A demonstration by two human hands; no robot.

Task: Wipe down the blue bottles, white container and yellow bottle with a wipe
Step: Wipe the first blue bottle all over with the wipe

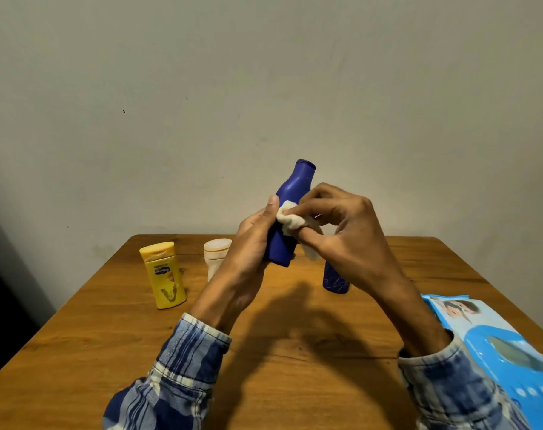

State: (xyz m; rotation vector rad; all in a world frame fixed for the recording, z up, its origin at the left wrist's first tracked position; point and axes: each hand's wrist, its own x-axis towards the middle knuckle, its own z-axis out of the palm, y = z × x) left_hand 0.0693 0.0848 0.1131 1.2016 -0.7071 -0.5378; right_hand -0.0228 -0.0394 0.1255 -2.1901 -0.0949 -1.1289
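Observation:
My left hand point(248, 243) holds a blue bottle point(291, 193) upright in the air above the wooden table point(295, 330), gripping its lower half. A crumpled white wipe point(290, 220) is pressed against the bottle's middle by my right hand point(341, 231), whose fingers pinch it. A second blue bottle point(335, 279) stands on the table behind my right wrist, mostly hidden. The yellow bottle point(166, 274) stands cap-up at the left. The white container point(215, 256) stands behind my left hand, partly covered.
A blue wipes pack point(493, 342) lies at the table's right edge under my right forearm. A plain wall rises right behind the table's far edge.

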